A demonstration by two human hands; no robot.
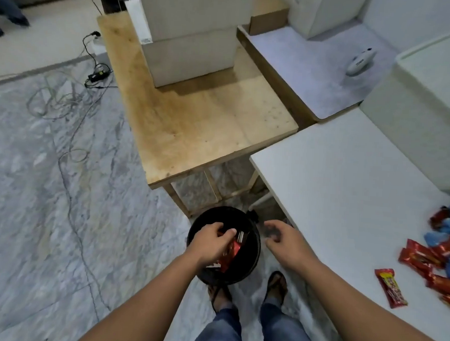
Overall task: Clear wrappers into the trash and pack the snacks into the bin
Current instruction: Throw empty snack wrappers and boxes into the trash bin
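A round black trash can (250, 265) stands on the floor in front of my feet. My left hand (212, 241) is over its mouth and grips red wrappers (230, 254) that hang into the can. My right hand (284, 238) hovers just right of the can with its fingers loosely curled and nothing in it. Several red and blue snack bars (434, 253) lie in a heap at the right edge of the white table (348, 192). One red bar with a yellow label (391, 287) lies apart, nearer me.
A plywood table (195, 122) with a white box on it stands beyond the can. A large white container (424, 123) sits at the back right of the white table. Cables (72, 136) trail over the marble floor at left. A white device (360, 62) lies on a far surface.
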